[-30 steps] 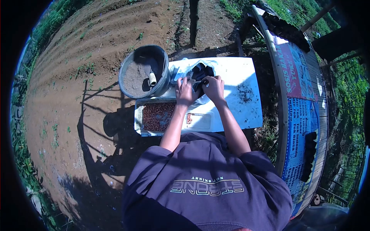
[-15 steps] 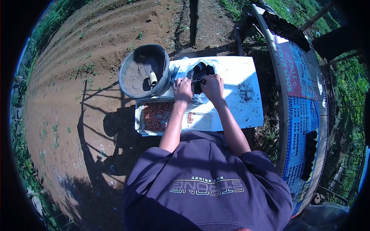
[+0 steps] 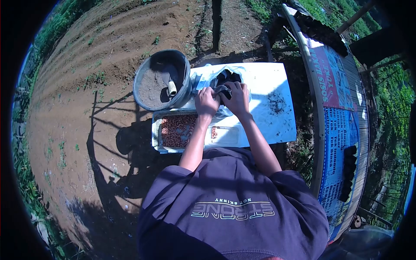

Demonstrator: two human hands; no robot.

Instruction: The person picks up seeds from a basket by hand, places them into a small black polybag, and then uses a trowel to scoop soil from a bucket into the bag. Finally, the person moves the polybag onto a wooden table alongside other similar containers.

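Both of my hands are together over a white table (image 3: 273,78), at the near side of a clear plastic bag (image 3: 245,72) that holds black plastic pouches (image 3: 228,76). My left hand (image 3: 207,103) is closed on the left edge of a small black plastic pouch (image 3: 225,91). My right hand (image 3: 237,100) has its fingers around the right side of the same pouch, whose mouth looks partly spread. Fingertips are partly hidden by the pouch and the hands.
Left of the table is a dark bucket (image 3: 137,89) of soil, with a light ribbed cup-like piece (image 3: 172,88) in it. Nearer me are a basket (image 3: 156,132) of reddish kernels and a shallow clear tray (image 3: 234,141) with a few. A bannered stall counter (image 3: 342,125) stands right.
My right hand has shifted slightly left and nearer to me, closer to my left hand. The black pouch between them now shows more and looks more spread.
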